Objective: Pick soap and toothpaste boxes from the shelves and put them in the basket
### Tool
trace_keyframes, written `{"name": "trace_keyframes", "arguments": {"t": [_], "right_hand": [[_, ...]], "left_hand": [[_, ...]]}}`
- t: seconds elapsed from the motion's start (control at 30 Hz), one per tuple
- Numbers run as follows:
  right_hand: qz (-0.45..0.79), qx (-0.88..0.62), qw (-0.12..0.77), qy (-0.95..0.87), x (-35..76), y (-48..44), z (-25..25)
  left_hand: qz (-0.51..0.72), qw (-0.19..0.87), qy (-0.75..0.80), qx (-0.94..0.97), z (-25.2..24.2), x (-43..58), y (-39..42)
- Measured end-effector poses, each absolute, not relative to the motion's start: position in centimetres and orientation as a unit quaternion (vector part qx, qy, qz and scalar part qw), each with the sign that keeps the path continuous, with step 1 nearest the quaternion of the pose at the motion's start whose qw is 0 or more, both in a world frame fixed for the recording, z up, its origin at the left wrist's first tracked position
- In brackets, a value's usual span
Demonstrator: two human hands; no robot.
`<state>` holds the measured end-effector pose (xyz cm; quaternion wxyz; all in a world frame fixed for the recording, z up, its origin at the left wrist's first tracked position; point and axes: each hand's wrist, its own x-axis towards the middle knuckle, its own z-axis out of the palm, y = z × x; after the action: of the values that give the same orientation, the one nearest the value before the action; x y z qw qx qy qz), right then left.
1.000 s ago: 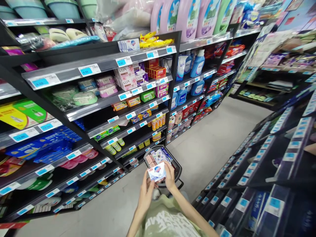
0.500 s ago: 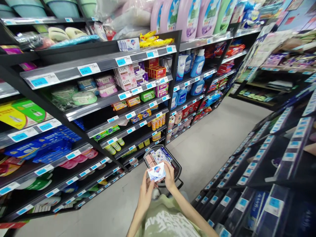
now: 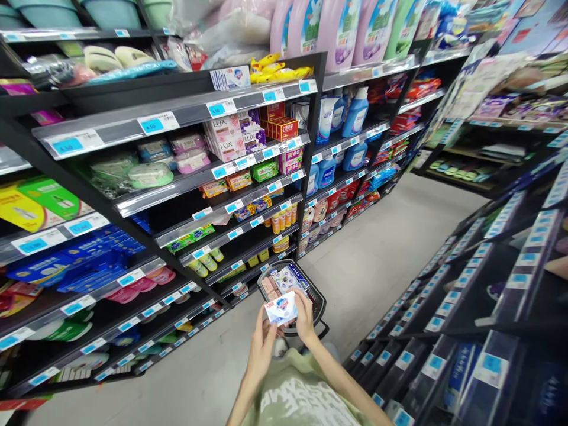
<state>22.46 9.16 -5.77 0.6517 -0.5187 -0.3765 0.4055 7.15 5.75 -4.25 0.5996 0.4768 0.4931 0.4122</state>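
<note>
A small white soap pack with a blue and red logo (image 3: pixel 281 309) sits between both my hands, low in the middle of the view. My left hand (image 3: pixel 261 348) grips its lower left side, fingers curled under it. My right hand (image 3: pixel 305 316) pinches its right edge from above. Just beyond the pack a dark shopping basket (image 3: pixel 318 299) stands on the floor, with several boxed and wrapped packs (image 3: pixel 281 279) inside.
Black shelving (image 3: pixel 186 112) with soaps, bottles and blue price tags runs along the left. Detergent bottles (image 3: pixel 350 115) stand farther down that side. A lower black rack (image 3: pixel 465 296) lines the right. A grey floor aisle (image 3: pixel 381 260) runs between them.
The view has shifted very slightly; both hands still hold the soap pack in the same place above the basket.
</note>
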Motion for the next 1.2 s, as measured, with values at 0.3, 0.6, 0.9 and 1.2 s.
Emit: {"name": "trace_keyframes", "arguments": {"t": [0.3, 0.6, 0.9, 1.2], "right_hand": [[0.410, -0.518, 0.651, -0.374, 22.4, 9.2, -5.5], [0.403, -0.520, 0.654, -0.374, 22.4, 9.2, -5.4], [0.417, -0.523, 0.636, -0.386, 21.9, 9.1, -4.8], [0.442, -0.551, 0.574, -0.415, 21.4, 9.5, -6.4]], "left_hand": [[0.414, 0.601, 0.490, 0.477, -4.4, 7.1, 5.7], [0.405, 0.599, 0.493, 0.484, -4.1, 7.1, 5.7], [0.453, 0.579, 0.510, 0.447, -3.7, 7.0, 5.5], [0.529, 0.632, 0.526, 0.209, -5.4, 8.1, 6.7]]}}
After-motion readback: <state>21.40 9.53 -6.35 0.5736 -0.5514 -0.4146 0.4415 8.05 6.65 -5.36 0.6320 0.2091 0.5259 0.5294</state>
